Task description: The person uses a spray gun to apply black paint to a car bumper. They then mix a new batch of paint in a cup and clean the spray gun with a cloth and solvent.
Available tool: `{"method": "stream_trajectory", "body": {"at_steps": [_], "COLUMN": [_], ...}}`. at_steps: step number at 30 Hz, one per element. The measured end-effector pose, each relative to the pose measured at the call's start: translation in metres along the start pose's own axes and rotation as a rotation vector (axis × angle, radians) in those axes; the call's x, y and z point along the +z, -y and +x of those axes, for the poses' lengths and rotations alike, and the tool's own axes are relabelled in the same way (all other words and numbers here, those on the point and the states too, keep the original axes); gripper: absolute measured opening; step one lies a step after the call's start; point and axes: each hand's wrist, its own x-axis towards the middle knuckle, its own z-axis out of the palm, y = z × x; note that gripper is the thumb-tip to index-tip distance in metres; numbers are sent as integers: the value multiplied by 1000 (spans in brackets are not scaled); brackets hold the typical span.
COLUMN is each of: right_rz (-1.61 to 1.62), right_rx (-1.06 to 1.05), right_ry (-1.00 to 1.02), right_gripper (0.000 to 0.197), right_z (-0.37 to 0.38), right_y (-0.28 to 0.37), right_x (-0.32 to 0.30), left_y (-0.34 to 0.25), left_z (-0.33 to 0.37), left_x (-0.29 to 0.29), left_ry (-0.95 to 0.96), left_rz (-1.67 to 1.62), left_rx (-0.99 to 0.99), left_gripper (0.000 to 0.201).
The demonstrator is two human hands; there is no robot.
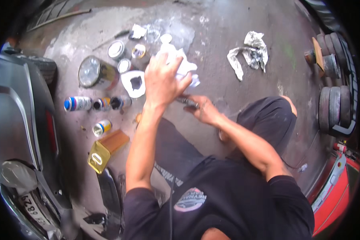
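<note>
A crumpled white cloth or paper wad point(190, 69) sits just beyond the person's left hand point(164, 80), whose fingers are spread at its near side, the thumb standing apart. The person's right hand point(205, 110) has its fingers curled around a slim dark grey object with a metallic sheen point(187, 101), close below the left hand. Around them spreads a stained grey concrete floor point(286, 84), lighter in a patch at the far side. To the left of the wad lies a white piece with a dark opening point(127, 80); beyond it stands a large round tin with a greyish top point(90, 72). Nearer are a white can with a blue cap point(77, 103) and a gold rectangular metal tin point(101, 156).

The left hand covers part of the wad, so whether its fingers pinch it or only touch it I cannot tell. The right fingers hide much of the dark object (its kind is hard to make out). A dark grey car body point(18, 116) is cut off at the left rim, a red panel point(338, 196) at the lower right.

Containers crowd the left side; rightward, concrete stretches past a crumpled, smudged pale paper point(255, 51) toward stacked dark tyres point(334, 108) near the right edge.
</note>
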Motion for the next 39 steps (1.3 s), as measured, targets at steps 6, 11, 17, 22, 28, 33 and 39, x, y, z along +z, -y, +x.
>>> {"method": "stream_trajectory", "body": {"at_steps": [6,11,17,22,28,33,39], "right_rz": [-39,-70,1,-30,-37,89,184], "right_rx": [4,108,160,159,22,211,239], "right_ry": [-7,-9,-39,73,113,216,180], "right_gripper": [49,48,48,49,45,40,34], "right_z": [5,2,8,9,0,0,6], "right_y": [10,17,33,55,53,79,57], "right_x": [-11,-11,-16,-29,-35,-47,-57], "left_y": [16,25,-17,-10,31,40,60], "left_z": [-2,-15,-61,-70,-65,-68,-56], "left_x": [15,38,89,82,68,70,69], "left_ry": [-57,-354,-528,-436,-311,-160,-143], "left_rz": [-176,-556,-673,-826,-1196,-1557,-973], "left_rx": [-106,-271,-500,-500,-545,-745,-629], "left_gripper": [33,26,59,72,77,67,41]}}
